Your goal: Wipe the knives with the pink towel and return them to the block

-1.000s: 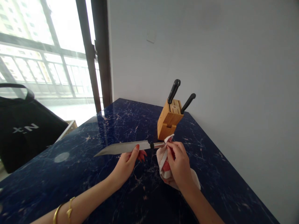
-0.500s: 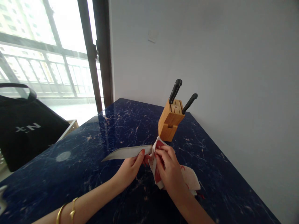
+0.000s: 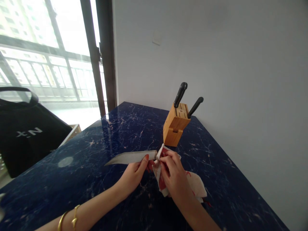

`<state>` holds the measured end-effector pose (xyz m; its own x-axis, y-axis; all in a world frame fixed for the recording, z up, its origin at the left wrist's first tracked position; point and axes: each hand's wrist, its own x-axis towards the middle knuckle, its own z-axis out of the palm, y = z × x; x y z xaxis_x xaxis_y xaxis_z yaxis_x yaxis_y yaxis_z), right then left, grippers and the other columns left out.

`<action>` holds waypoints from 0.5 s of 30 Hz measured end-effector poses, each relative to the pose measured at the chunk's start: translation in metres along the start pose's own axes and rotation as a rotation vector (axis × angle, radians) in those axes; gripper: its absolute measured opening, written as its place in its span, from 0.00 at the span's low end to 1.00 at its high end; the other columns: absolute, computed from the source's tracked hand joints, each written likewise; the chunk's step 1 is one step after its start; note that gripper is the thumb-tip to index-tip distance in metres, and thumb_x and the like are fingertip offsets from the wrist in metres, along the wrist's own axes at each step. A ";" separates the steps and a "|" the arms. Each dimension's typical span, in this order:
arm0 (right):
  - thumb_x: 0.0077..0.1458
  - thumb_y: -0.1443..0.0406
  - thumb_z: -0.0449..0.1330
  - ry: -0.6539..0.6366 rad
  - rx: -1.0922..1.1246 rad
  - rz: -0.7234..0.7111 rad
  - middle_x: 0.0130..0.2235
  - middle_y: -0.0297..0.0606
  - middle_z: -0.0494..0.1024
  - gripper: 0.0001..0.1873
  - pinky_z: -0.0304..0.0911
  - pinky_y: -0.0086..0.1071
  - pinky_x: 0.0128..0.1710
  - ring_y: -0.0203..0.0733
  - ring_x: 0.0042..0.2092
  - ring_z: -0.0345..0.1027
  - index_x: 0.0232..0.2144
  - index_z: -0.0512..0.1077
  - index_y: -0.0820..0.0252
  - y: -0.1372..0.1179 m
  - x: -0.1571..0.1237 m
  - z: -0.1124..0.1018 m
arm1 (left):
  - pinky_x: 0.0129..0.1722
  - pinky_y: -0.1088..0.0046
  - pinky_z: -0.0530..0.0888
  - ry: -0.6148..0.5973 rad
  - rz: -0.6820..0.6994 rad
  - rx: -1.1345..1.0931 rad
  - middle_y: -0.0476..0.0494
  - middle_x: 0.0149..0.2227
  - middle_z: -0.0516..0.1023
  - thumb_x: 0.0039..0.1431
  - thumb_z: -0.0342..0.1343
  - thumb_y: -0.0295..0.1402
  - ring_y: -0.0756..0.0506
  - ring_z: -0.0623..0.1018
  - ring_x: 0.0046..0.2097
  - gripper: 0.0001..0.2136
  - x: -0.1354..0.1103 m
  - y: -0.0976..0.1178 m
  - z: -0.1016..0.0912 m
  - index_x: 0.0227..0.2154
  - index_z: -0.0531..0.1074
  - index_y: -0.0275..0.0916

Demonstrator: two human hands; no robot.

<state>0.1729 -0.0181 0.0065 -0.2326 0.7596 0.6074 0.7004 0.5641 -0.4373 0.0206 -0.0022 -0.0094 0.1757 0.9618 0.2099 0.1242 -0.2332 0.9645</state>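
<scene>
Crosswise, the knife [image 3: 130,158] lies over the blue table [image 3: 125,128], left hand [image 3: 134,173] on it, right hand [image 3: 176,179] at the cloth [image 3: 197,186].

Leftmost is the tip, pointing left and dipping slightly toward me; from there the long axis runs rightward, nearly level across my view. My left hand is clamped on the blade near its base, thumb on the flat, so it's nearer the tip. Next, the cloth covers the handle end, pinched between my right fingers; whether they also grip the handle beneath, I can't tell. Beyond that hand, apart from it, stands the wooden knife block [image 3: 176,123].
</scene>
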 end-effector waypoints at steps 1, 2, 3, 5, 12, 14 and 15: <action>0.53 0.72 0.49 -0.002 0.003 -0.001 0.43 0.41 0.64 0.09 0.60 0.35 0.46 0.41 0.46 0.61 0.34 0.66 0.58 0.000 0.000 0.000 | 0.33 0.76 0.67 0.000 -0.002 -0.004 0.48 0.25 0.74 0.59 0.42 0.39 0.49 0.72 0.30 0.17 0.000 0.000 0.000 0.24 0.71 0.37; 0.53 0.72 0.49 -0.005 0.006 -0.002 0.43 0.41 0.63 0.09 0.60 0.35 0.46 0.41 0.46 0.61 0.34 0.66 0.58 0.000 0.000 0.000 | 0.33 0.76 0.67 0.001 -0.002 -0.009 0.48 0.25 0.74 0.59 0.42 0.39 0.49 0.72 0.30 0.17 0.000 -0.001 0.000 0.24 0.71 0.37; 0.53 0.73 0.49 -0.006 0.009 -0.003 0.43 0.41 0.63 0.09 0.59 0.35 0.46 0.41 0.47 0.60 0.34 0.65 0.58 0.000 0.000 0.000 | 0.33 0.76 0.67 0.001 -0.003 -0.012 0.48 0.25 0.74 0.59 0.42 0.39 0.49 0.72 0.30 0.17 0.000 -0.002 0.000 0.25 0.71 0.37; 0.53 0.72 0.49 -0.011 0.011 0.002 0.43 0.41 0.63 0.09 0.59 0.35 0.46 0.41 0.47 0.60 0.34 0.65 0.58 0.000 0.000 0.000 | 0.33 0.76 0.67 0.005 -0.004 -0.009 0.49 0.24 0.74 0.59 0.42 0.39 0.49 0.72 0.30 0.17 0.000 -0.003 0.000 0.25 0.72 0.36; 0.54 0.72 0.48 -0.010 0.026 0.019 0.43 0.40 0.63 0.08 0.59 0.36 0.47 0.41 0.47 0.59 0.34 0.65 0.58 0.003 0.001 -0.002 | 0.33 0.76 0.67 0.018 0.019 0.026 0.48 0.24 0.73 0.59 0.41 0.40 0.48 0.72 0.29 0.18 -0.001 -0.003 -0.001 0.25 0.71 0.36; 0.54 0.71 0.49 0.003 0.029 0.030 0.43 0.40 0.63 0.08 0.58 0.36 0.48 0.41 0.48 0.59 0.34 0.65 0.58 0.004 0.001 -0.003 | 0.32 0.75 0.67 0.024 0.023 0.033 0.48 0.23 0.73 0.59 0.41 0.40 0.48 0.72 0.29 0.18 0.000 -0.003 -0.002 0.25 0.71 0.36; 0.53 0.71 0.49 0.007 0.033 0.036 0.43 0.40 0.63 0.08 0.57 0.36 0.48 0.41 0.48 0.59 0.34 0.65 0.57 0.004 0.001 -0.004 | 0.32 0.75 0.67 0.024 0.022 0.040 0.48 0.23 0.73 0.59 0.41 0.40 0.48 0.72 0.29 0.18 0.000 -0.003 -0.002 0.24 0.71 0.36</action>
<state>0.1780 -0.0161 0.0080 -0.2029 0.7773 0.5955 0.6858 0.5469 -0.4802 0.0180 -0.0009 -0.0115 0.1555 0.9594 0.2352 0.1599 -0.2594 0.9524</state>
